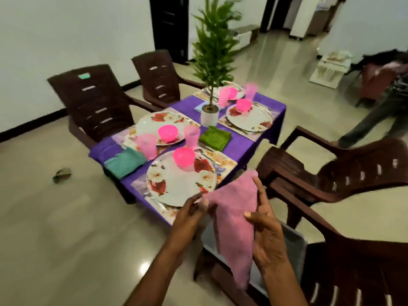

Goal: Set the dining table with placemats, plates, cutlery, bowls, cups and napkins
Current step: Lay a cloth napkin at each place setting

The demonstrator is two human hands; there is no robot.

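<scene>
Both hands are nearest: a pink napkin [231,219] is pinched by the left hand [189,215] at its left corner and by the right hand [267,235] along its right edge, hanging long-axis downward, just short of the nearest plate [181,182].

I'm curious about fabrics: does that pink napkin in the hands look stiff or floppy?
Probably floppy: the pink napkin hangs in a limp point below the left hand and right hand. Likely light, since fingertips alone hold it. Its fuzzy surface suggests it won't slip easily.
</scene>
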